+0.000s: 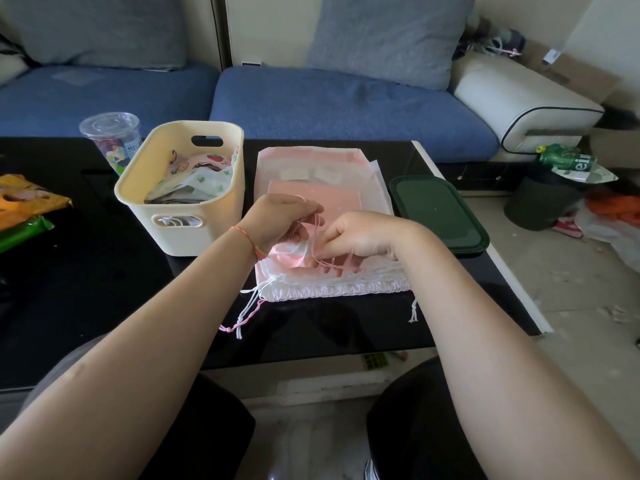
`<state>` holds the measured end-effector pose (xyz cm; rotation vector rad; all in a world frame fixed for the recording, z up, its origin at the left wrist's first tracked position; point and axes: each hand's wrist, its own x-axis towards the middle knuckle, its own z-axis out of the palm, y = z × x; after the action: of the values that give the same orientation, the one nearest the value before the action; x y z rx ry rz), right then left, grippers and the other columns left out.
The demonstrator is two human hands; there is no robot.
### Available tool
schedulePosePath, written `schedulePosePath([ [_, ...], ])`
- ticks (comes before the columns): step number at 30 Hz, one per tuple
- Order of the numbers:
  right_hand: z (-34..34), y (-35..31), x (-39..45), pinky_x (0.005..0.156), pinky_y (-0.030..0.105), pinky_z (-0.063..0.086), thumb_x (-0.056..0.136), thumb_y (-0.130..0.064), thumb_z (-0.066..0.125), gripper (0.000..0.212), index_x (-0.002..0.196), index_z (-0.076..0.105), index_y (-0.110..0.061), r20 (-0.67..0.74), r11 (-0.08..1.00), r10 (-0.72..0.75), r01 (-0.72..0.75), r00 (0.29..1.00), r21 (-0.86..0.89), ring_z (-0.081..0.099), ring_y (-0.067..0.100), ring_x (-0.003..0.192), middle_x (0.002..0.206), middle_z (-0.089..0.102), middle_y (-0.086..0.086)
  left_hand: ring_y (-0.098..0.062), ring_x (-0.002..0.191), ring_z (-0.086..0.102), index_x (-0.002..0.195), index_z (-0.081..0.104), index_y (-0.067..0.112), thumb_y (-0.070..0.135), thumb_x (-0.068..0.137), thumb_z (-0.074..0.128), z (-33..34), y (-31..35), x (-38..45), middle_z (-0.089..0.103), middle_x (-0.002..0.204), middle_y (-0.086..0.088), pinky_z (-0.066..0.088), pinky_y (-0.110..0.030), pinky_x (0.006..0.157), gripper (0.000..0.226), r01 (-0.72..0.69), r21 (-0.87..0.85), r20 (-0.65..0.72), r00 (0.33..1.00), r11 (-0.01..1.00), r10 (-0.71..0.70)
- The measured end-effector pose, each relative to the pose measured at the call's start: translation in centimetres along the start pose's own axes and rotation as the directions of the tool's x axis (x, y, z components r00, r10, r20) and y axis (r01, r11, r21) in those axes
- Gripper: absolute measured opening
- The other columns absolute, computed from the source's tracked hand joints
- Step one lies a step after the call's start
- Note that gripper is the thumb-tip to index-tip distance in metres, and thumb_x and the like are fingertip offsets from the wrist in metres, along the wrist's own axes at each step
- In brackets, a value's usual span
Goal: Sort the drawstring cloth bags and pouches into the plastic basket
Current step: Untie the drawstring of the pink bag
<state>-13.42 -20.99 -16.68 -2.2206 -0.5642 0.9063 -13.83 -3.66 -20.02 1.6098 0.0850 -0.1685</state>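
Note:
A stack of pink and white drawstring bags [318,168] lies flat on the black table, right of a cream plastic basket [225,206]. The basket holds several printed cloth pouches [197,178]. Both hands work over the near end of the stack. My left hand [280,220] pinches thin pink drawstrings. My right hand [360,237] pinches the gathered mouth and cords of a small pink pouch [294,249] on top of the stack. The bottom bag's white ruffled hem [332,289] and loose cords [249,313] lie toward me.
A dark green lid [440,216] lies right of the stack near the table's right edge. A clear plastic cup [110,140] stands behind the basket. Snack packets [24,206] lie at the far left. A blue sofa [346,105] stretches behind the table.

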Motion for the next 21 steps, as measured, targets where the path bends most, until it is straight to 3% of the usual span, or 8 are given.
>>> schedulePosePath([
  [3,0.2,0.2,0.4,0.063,0.026,0.049,0.093,-0.020,0.065,0.015,0.095,0.078,-0.011,-0.086,0.999,0.021,-0.025,0.996,-0.042,0.065,0.012,0.074,0.095,0.075,0.008,-0.013,0.049,0.054,0.090,0.070,0.002,0.006,0.089,0.066,-0.1,0.1,-0.1,0.071,0.086,-0.009,0.045,-0.022,0.053,0.006,0.008,-0.004,0.049,0.999,1.000,-0.008],
  [8,-0.2,0.0,0.5,0.050,0.021,0.039,0.090,-0.030,0.067,0.022,0.084,0.074,-0.011,-0.218,0.992,0.056,-0.079,0.974,-0.099,0.060,0.010,0.060,0.078,0.073,0.000,-0.011,0.051,0.056,0.085,0.068,-0.001,-0.004,0.081,0.070,-0.2,0.3,-0.2,0.068,0.084,-0.003,0.044,-0.020,0.049,0.005,0.001,0.056,0.074,0.997,0.998,-0.005],
  [11,-0.5,0.6,1.0,0.045,0.024,0.039,0.089,-0.015,0.061,0.005,0.091,0.065,-0.013,-0.443,0.999,0.037,-0.026,0.896,0.029,0.059,0.015,0.055,0.090,0.072,0.005,-0.011,0.053,0.058,0.096,0.069,-0.001,-0.005,0.081,0.070,-0.3,0.3,-0.2,0.065,0.075,-0.007,0.045,-0.019,0.051,0.016,-0.019,0.149,0.092,0.996,0.989,0.005],
  [12,-0.5,0.7,1.1,0.044,0.024,0.039,0.089,-0.009,0.058,0.010,0.096,0.061,-0.016,-0.479,0.996,0.033,0.009,0.877,0.085,0.059,0.015,0.054,0.095,0.071,0.004,-0.011,0.054,0.059,0.098,0.069,0.000,-0.004,0.081,0.071,-0.3,0.3,-0.3,0.065,0.075,-0.009,0.045,-0.019,0.052,0.018,-0.026,0.171,0.105,0.994,0.985,0.008],
  [15,0.1,0.6,1.5,0.042,0.023,0.041,0.087,0.001,0.059,0.027,0.110,0.057,-0.013,-0.423,0.975,0.009,0.085,0.906,0.204,0.055,0.012,0.047,0.093,0.069,-0.001,-0.012,0.055,0.060,0.098,0.071,0.001,-0.004,0.080,0.073,-0.5,0.4,-0.4,0.066,0.067,-0.007,0.047,-0.019,0.053,0.018,-0.070,0.227,0.125,0.991,0.971,0.042],
  [19,0.6,0.7,2.4,0.040,0.019,0.037,0.083,-0.003,0.068,0.032,0.113,0.060,-0.013,-0.429,0.984,0.040,0.040,0.903,0.175,0.053,0.000,0.039,0.087,0.067,0.003,-0.011,0.050,0.060,0.092,0.070,0.005,-0.003,0.080,0.073,-0.6,0.4,-0.3,0.065,0.060,-0.006,0.051,-0.020,0.054,0.015,-0.121,0.329,0.076,0.992,0.937,0.101],
  [21,0.7,0.8,2.7,0.041,0.020,0.037,0.082,-0.002,0.066,0.033,0.112,0.061,-0.014,-0.436,0.977,0.069,0.027,0.897,0.211,0.053,0.006,0.045,0.094,0.069,0.008,-0.011,0.046,0.058,0.085,0.070,0.009,-0.006,0.080,0.071,-0.7,0.0,-0.1,0.064,0.056,-0.006,0.054,-0.023,0.056,0.015,-0.135,0.357,0.014,0.990,0.924,0.140],
])
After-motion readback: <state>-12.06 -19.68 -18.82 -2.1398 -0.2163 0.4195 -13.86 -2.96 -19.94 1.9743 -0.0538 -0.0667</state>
